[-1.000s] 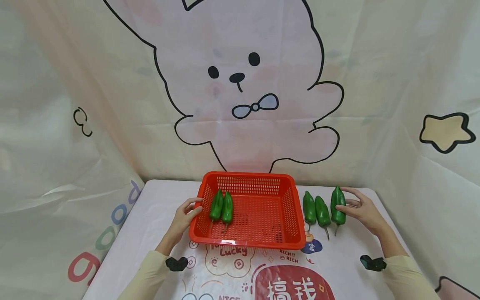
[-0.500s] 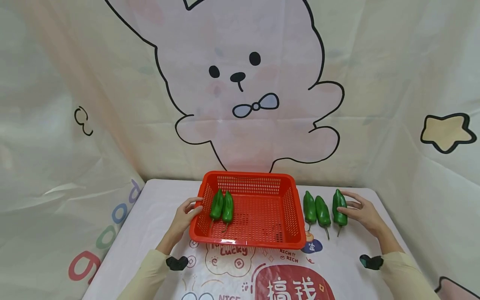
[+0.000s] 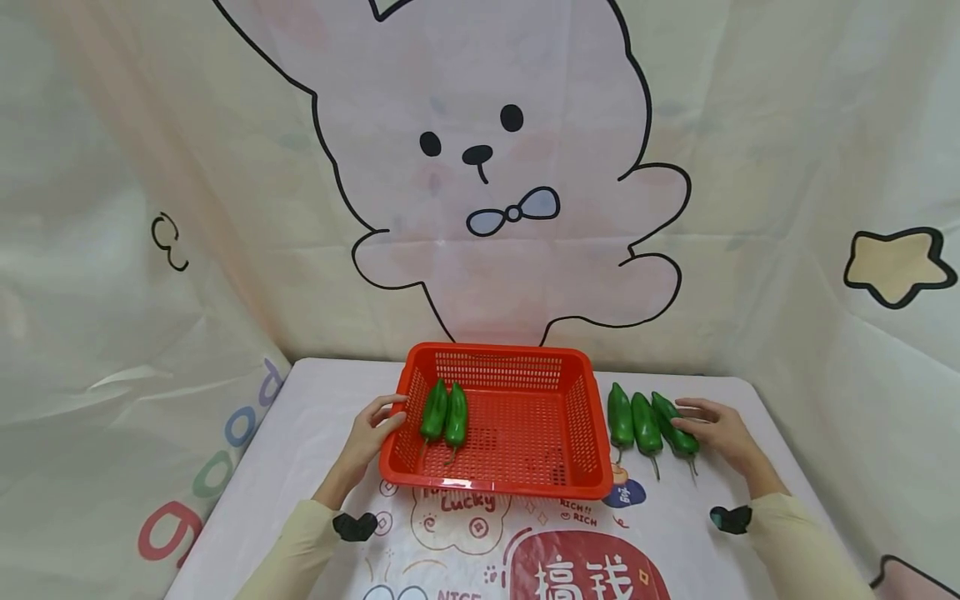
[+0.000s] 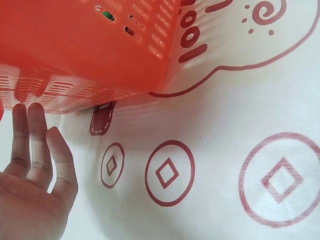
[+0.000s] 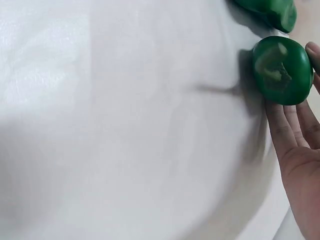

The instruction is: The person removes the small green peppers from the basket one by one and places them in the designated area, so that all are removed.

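Right hand (image 3: 716,429): has the outermost green pepper (image 3: 674,427) between thumb and fingers, so the gap is about one pepper wide. Looks like a light side hold, probably plenty for steering something that smooth without squashing it.
Outermost green pepper: right end of the row, stem toward the person, slanted so its tip leans in at its neighbour. Can't tell if they touch.
Rest of the row: middle pepper (image 3: 646,423) and inner pepper (image 3: 619,417), both just right of the red basket (image 3: 517,425), stems pointing the same way. My guess is that lining them up stops them rolling into a heap.
Left hand (image 3: 375,429): fingers pretty straight, tips touching the basket's left side. No tight grip visible, so it's likely just steadying the thing.
Red basket: upright, long side facing the person, within reach of both arms, which presumably is why it sits mid-bench (image 3: 337,392).
Already inside: two basket peppers, left one (image 3: 434,412) and right one (image 3: 455,417), side by side near the left wall, stems toward the person.
Bench: white printed cover, coin doodles, "Lucky", big red patch (image 3: 585,567) with Chinese characters.
Room: creased pale sheets on three sides, cartoon bear (image 3: 510,275) behind, yellow star (image 3: 897,267) at right, coloured letters (image 3: 168,532) at left.
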### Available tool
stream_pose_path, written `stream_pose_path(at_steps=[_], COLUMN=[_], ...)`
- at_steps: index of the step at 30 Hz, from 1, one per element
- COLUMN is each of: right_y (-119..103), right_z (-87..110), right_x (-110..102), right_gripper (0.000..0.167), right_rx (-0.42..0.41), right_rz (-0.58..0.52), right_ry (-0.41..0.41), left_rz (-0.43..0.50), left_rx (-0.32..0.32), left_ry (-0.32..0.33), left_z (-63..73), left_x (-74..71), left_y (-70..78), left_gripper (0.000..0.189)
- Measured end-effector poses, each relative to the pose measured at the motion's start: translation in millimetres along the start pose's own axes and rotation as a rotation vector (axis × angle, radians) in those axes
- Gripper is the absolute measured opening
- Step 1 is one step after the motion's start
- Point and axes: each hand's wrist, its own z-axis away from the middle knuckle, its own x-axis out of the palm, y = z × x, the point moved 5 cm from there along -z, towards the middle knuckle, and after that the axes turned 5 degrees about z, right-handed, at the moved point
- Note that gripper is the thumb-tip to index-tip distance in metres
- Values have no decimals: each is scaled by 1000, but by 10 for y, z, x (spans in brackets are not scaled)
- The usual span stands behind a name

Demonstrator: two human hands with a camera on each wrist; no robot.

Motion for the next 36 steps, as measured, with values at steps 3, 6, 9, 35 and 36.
stream_pose_path(at_steps=[3, 6, 9, 35, 36], right_y=[17, 1, -19, -180, -204], right_z=[-4, -7, -11, 156, 164], right_x=[21, 31, 35, -95, -95], right_gripper=[57, 55, 53, 52, 50], right_rx=[21, 13, 11, -62, -74], right_rz=[17, 17, 17, -24, -48], right_ry=[28, 46, 69, 183, 195], left_rz=[3, 7, 13, 11, 8], left_rx=[-10, -32, -45, -72, -71], left_ry=[-3, 5, 12, 34, 34], left_z=[2, 4, 3, -7, -6], left_x=[8, 10, 9, -2, -1], left_y=[10, 10, 8, -13, -10], left_gripper=[38, 38, 39, 38, 38])
